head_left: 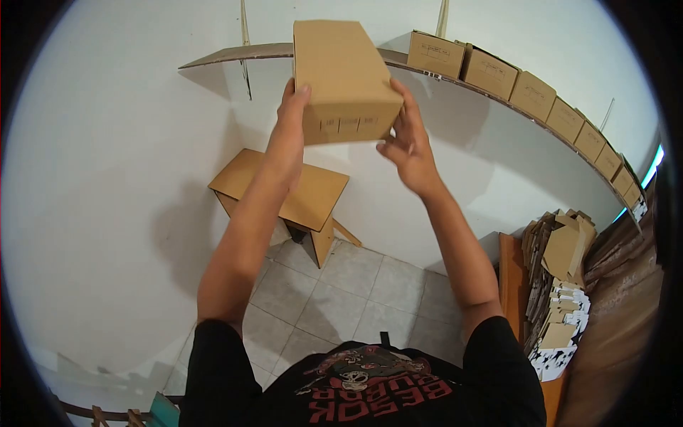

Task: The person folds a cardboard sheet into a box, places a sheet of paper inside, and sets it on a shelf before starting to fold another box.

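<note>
A closed brown cardboard box (341, 64) is held up in front of me, with small dark print on its near side. My left hand (292, 110) presses against its left side, thumb on the near edge. On the right side, my right hand (413, 146) grips the box with fingers along the edge and the thumb low by the bottom corner. Behind the box runs a curved-looking wall shelf (235, 54), partly hidden by it. Nearest on that shelf, to the right, stands another cardboard box (436, 55).
Several similar boxes (533, 94) line the shelf to the right. Below stands a small brown table (313, 192) against the wall. At right, flattened cardboard (562, 249) is stacked on an orange-brown surface (511, 277), beside a brown curtain (626, 320). The floor (348, 299) is grey tile.
</note>
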Available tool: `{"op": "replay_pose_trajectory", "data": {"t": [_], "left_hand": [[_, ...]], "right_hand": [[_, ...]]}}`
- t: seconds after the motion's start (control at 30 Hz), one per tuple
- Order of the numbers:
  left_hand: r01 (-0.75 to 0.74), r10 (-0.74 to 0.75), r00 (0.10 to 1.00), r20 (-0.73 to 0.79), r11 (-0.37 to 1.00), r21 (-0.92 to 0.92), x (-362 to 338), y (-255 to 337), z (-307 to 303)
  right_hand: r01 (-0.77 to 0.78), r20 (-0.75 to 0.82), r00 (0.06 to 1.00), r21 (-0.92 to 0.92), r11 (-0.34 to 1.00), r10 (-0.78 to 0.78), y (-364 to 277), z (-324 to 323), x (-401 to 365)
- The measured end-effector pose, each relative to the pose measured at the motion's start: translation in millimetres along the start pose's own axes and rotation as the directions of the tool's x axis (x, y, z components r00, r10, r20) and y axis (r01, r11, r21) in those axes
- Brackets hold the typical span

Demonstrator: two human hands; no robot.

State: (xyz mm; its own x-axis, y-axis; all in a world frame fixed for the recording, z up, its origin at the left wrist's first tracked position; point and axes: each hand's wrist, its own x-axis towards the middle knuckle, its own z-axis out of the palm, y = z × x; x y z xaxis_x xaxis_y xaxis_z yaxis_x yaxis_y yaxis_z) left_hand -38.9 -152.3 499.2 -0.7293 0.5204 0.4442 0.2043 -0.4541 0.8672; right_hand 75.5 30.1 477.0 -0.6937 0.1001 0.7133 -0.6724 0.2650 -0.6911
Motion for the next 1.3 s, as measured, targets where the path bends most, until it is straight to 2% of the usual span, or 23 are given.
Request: {"op": "replay_pose_trajectory", "data": {"t": [0.03, 0.1, 0.17, 0.2, 0.27, 0.4, 0.5, 0.57, 0.7, 0.8, 0.87, 0.93, 1.03, 1.07, 1.23, 1.3], "left_hand": [[-0.006, 0.007, 1.000, -0.027, 0.998, 0.069, 13, 0, 4], [0.015, -0.015, 1.000, -0.001, 0.998, 0.065, 40, 2, 14], [0.023, -0.027, 0.998, 0.051, 0.997, 0.077, 65, 8, 25], [0.008, -0.013, 0.998, 0.056, 0.996, 0.085, 76, 9, 32], [-0.012, 0.007, 0.998, 0.066, 0.997, 0.078, 97, 8, 43], [-0.005, 0.001, 0.998, 0.058, 0.998, 0.067, 139, 0, 45], [0.011, -0.016, 0.998, 0.056, 0.997, 0.076, 167, -5, 45], [0.020, -0.026, 0.997, 0.076, 0.996, 0.087, 185, -12, 43], [0.054, -0.063, 0.978, 0.198, 0.997, 0.049, 231, -26, 35], [0.083, -0.092, 0.959, 0.268, 0.996, 0.045, 255, -34, 27], [0.085, -0.093, 0.947, 0.307, 0.996, 0.039, 269, -40, 24], [0.153, -0.166, 0.948, 0.273, 0.986, 0.068, 283, -46, 22], [0.111, -0.115, 0.941, 0.319, 0.993, 0.031, 309, -64, 15], [0.156, -0.170, 0.952, 0.256, 0.985, 0.076, 301, -53, 19], [0.238, -0.222, 0.920, 0.324, 0.971, -0.010, 300, -37, 21], [0.252, -0.226, 0.913, 0.338, 0.967, -0.032, 304, -34, 22]], "right_hand": [[0.040, 0.014, 0.999, -0.018, 0.999, -0.040, 2, -8, 13], [0.075, 0.020, 0.997, -0.029, 0.997, -0.074, 2, -21, 35], [0.137, 0.021, 0.991, -0.192, 0.972, -0.135, -1, -36, 53], [0.145, 0.012, 0.989, -0.199, 0.969, -0.146, -3, -42, 59], [0.055, -0.023, 0.998, -0.232, 0.971, -0.062, -9, -52, 72], [0.063, -0.020, 0.997, -0.252, 0.966, -0.070, 4, -70, 102], [0.015, -0.051, 0.998, -0.274, 0.962, -0.030, 15, -75, 122], [-0.027, -0.132, 0.991, -0.341, 0.940, -0.019, 30, -80, 135], [0.026, -0.192, 0.975, -0.412, 0.911, -0.115, 58, -86, 161], [-0.027, -0.240, 0.969, -0.356, 0.934, -0.064, 72, -84, 172], [-0.008, -0.262, 0.959, -0.394, 0.919, -0.104, 85, -82, 179], [0.015, -0.276, 0.950, -0.433, 0.901, -0.148, 96, -85, 187], [0.022, -0.272, 0.940, -0.550, 0.835, -0.204, 107, -86, 194], [-0.011, -0.274, 0.948, -0.534, 0.846, -0.161, 108, -86, 195], [-0.122, -0.312, 0.949, -0.460, 0.880, -0.032, 95, -79, 205], [-0.137, -0.328, 0.944, -0.496, 0.857, -0.039, 97, -79, 210]]}}
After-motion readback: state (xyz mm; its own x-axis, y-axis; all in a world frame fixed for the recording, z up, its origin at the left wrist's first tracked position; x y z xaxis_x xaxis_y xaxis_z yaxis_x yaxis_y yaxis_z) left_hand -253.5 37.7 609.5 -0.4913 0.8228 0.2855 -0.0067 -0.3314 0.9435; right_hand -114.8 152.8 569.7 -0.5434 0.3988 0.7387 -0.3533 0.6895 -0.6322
